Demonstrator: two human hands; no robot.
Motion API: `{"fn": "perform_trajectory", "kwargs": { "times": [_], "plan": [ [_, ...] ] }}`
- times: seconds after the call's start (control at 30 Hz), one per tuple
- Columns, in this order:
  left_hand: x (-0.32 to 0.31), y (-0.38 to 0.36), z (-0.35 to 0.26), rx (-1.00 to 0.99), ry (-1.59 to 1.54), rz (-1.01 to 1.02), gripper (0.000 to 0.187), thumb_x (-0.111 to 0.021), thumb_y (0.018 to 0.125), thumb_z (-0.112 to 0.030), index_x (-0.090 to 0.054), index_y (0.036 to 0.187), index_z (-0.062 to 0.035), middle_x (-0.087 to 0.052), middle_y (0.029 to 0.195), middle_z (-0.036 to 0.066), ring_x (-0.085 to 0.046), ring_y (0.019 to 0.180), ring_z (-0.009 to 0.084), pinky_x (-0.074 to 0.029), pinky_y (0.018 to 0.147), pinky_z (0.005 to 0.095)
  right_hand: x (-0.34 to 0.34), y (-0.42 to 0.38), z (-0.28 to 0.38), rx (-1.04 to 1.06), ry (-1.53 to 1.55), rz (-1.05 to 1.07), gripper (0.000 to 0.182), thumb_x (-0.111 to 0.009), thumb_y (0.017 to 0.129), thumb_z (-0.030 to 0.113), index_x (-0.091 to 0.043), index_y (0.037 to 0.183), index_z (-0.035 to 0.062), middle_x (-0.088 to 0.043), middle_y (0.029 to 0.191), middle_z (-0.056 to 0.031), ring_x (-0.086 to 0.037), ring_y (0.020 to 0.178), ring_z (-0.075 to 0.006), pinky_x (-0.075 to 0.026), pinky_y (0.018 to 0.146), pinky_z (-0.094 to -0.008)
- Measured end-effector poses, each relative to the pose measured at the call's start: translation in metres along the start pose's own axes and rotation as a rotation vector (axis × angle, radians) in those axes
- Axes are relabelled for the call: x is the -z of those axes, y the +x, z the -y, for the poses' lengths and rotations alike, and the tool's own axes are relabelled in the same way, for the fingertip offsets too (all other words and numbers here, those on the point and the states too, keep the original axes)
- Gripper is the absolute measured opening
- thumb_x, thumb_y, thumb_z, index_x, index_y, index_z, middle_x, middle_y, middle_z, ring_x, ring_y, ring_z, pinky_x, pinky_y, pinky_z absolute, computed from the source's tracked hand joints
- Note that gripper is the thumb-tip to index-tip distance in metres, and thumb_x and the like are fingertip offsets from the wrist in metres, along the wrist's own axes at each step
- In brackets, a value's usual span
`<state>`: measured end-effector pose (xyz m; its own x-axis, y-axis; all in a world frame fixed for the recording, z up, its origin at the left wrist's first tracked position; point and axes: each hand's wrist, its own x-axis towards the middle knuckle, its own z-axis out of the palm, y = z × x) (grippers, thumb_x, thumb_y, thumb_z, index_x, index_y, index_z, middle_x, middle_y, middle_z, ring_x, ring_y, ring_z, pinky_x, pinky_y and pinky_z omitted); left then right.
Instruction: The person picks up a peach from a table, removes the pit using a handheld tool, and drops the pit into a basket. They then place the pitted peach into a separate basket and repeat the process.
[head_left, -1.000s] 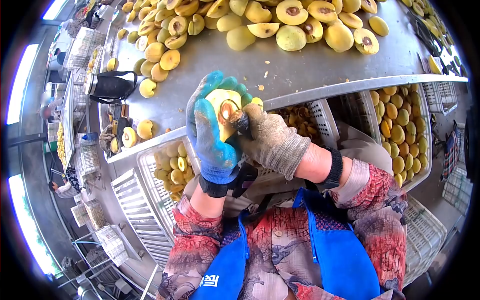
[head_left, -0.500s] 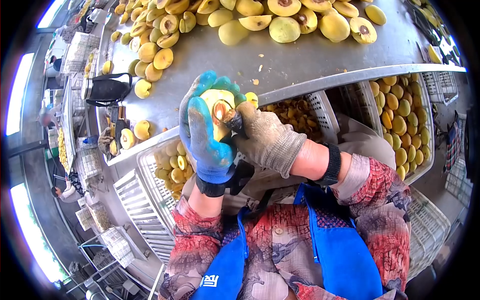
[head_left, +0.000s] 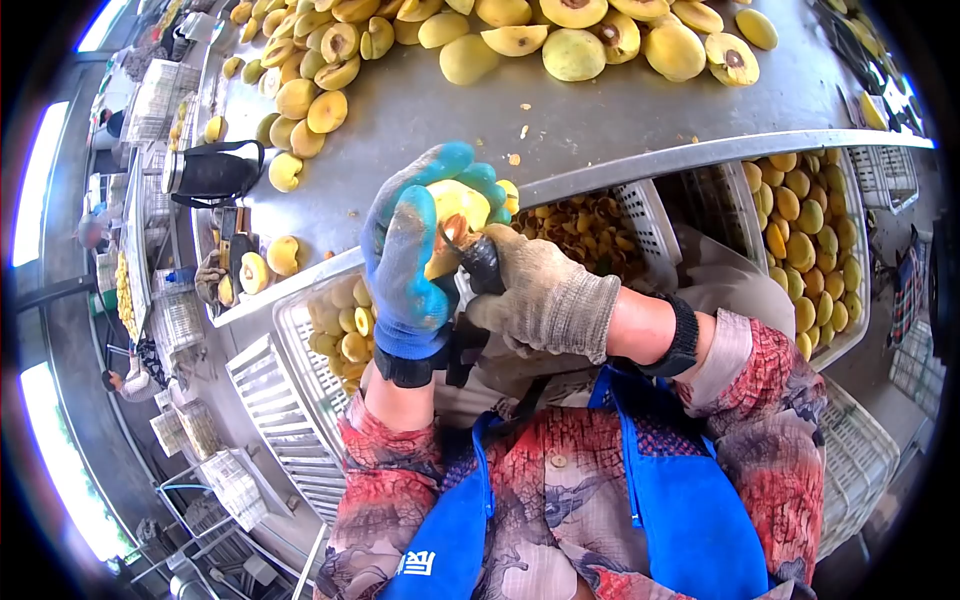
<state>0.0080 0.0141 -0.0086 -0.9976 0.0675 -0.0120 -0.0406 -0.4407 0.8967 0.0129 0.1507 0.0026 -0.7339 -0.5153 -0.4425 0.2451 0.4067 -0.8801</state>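
In the head view, my left hand [head_left: 402, 255], in a blue and teal glove, is wrapped round a cut yellow peach half [head_left: 466, 200] whose brown pit faces my right. My right hand [head_left: 555, 295], in a grey-beige knit glove, grips a short black-handled pitting tool [head_left: 483, 268]. The tool's thin dark tip lies at the pit, in the cut face. How deep it goes is hidden. Both hands are close together above the front edge of the metal table.
Peach halves [head_left: 575, 55] are heaped across the far side of the metal table [head_left: 420, 110]. A black bag [head_left: 222, 172] lies at left. Below the edge are a scrap crate [head_left: 640, 215], a right crate of peaches [head_left: 858, 225] and a left crate [head_left: 300, 335].
My right hand has moved slightly right and down, and its tool shows more, with the tip across the pit. My left hand and the peach half have tilted slightly.
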Motion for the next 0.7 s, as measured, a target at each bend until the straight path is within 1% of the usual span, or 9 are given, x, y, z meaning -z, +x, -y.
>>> {"fn": "perform_trajectory", "kwargs": {
  "times": [0.03, 0.1, 0.17, 0.27, 0.37, 0.47, 0.57, 0.63, 0.7],
  "plan": [
    [0.002, 0.001, -0.002, 0.023, 0.006, 0.034, 0.043, -0.053, 0.091, -0.029, -0.051, 0.116, 0.0061, -0.060, 0.106, 0.020, -0.062, 0.092, 0.0306, -0.052, 0.081, 0.0420, 0.004, -0.002, 0.002, -0.026, 0.063, 0.056, 0.053, -0.067, 0.072, 0.028, -0.047, 0.113, 0.0014, -0.062, 0.087, -0.0230, -0.062, 0.085, -0.0380, -0.051, 0.075, -0.0419],
    [0.004, 0.004, -0.005, 0.069, 0.018, 0.099, 0.042, -0.054, 0.090, -0.028, -0.053, 0.114, 0.0067, -0.061, 0.105, 0.020, -0.063, 0.090, 0.0309, -0.053, 0.080, 0.0419, 0.004, -0.003, 0.000, -0.037, 0.100, 0.078, 0.050, -0.065, 0.073, 0.027, -0.048, 0.112, 0.0011, -0.062, 0.087, -0.0249, -0.061, 0.085, -0.0407, -0.050, 0.075, -0.0437],
    [0.005, 0.005, -0.003, 0.048, 0.017, 0.102, 0.042, -0.055, 0.090, -0.028, -0.053, 0.113, 0.0069, -0.061, 0.105, 0.021, -0.063, 0.090, 0.0306, -0.053, 0.079, 0.0415, -0.003, -0.002, -0.006, -0.005, 0.046, 0.007, 0.051, -0.065, 0.073, 0.028, -0.048, 0.112, 0.0007, -0.062, 0.086, -0.0245, -0.061, 0.083, -0.0410, -0.051, 0.074, -0.0438],
    [0.011, 0.008, -0.002, 0.061, 0.022, 0.161, 0.044, -0.057, 0.089, -0.029, -0.053, 0.114, 0.0069, -0.061, 0.105, 0.021, -0.063, 0.091, 0.0298, -0.053, 0.079, 0.0411, -0.004, -0.003, -0.005, -0.036, -0.086, -0.040, 0.054, -0.066, 0.073, 0.026, -0.045, 0.118, 0.0028, -0.064, 0.079, -0.0170, -0.066, 0.076, -0.0297, -0.053, 0.067, -0.0362],
    [0.008, 0.007, -0.001, 0.040, 0.045, 0.167, 0.046, -0.059, 0.088, -0.030, -0.052, 0.115, 0.0062, -0.060, 0.107, 0.021, -0.063, 0.091, 0.0288, -0.053, 0.079, 0.0408, 0.020, -0.014, 0.015, -0.265, 0.425, 0.357, 0.054, -0.067, 0.074, 0.025, -0.045, 0.117, 0.0025, -0.064, 0.079, -0.0175, -0.065, 0.079, -0.0318, -0.052, 0.070, -0.0370],
    [0.002, 0.006, 0.002, 0.017, 0.048, 0.143, 0.047, -0.060, 0.087, -0.031, -0.051, 0.116, 0.0059, -0.060, 0.109, 0.021, -0.063, 0.091, 0.0281, -0.053, 0.080, 0.0403, -0.014, -0.002, -0.021, 0.114, -0.064, -0.124, 0.051, -0.067, 0.075, 0.023, -0.045, 0.117, 0.0036, -0.063, 0.077, -0.0148, -0.065, 0.065, -0.0283, -0.052, 0.058, -0.0357],
    [0.004, 0.007, 0.002, 0.054, 0.045, 0.144, 0.049, -0.061, 0.087, -0.032, -0.051, 0.116, 0.0056, -0.059, 0.110, 0.021, -0.062, 0.092, 0.0278, -0.053, 0.080, 0.0393, -0.029, 0.010, -0.044, 0.262, -0.122, -0.238, 0.048, -0.065, 0.076, 0.019, -0.043, 0.116, 0.0049, -0.062, 0.074, -0.0108, -0.060, 0.049, -0.0208, -0.048, 0.041, -0.0315],
    [0.004, 0.008, 0.002, 0.106, 0.030, 0.142, 0.049, -0.061, 0.086, -0.031, -0.051, 0.116, 0.0054, -0.059, 0.110, 0.021, -0.062, 0.093, 0.0277, -0.053, 0.080, 0.0386, 0.000, -0.005, -0.009, 0.002, 0.031, -0.008, 0.046, -0.064, 0.075, 0.021, -0.046, 0.113, 0.0030, -0.062, 0.075, -0.0170, -0.063, 0.066, -0.0307, -0.051, 0.057, -0.0385],
    [0.002, 0.009, 0.000, 0.165, 0.002, 0.129, 0.048, -0.063, 0.085, -0.029, -0.051, 0.117, 0.0052, -0.059, 0.110, 0.021, -0.062, 0.094, 0.0276, -0.053, 0.080, 0.0382, 0.011, -0.009, 0.003, -0.143, 0.164, 0.144, 0.045, -0.063, 0.074, 0.021, -0.047, 0.111, 0.0025, -0.062, 0.072, -0.0178, -0.064, 0.069, -0.0322, -0.052, 0.060, -0.0401]
  ]
}}
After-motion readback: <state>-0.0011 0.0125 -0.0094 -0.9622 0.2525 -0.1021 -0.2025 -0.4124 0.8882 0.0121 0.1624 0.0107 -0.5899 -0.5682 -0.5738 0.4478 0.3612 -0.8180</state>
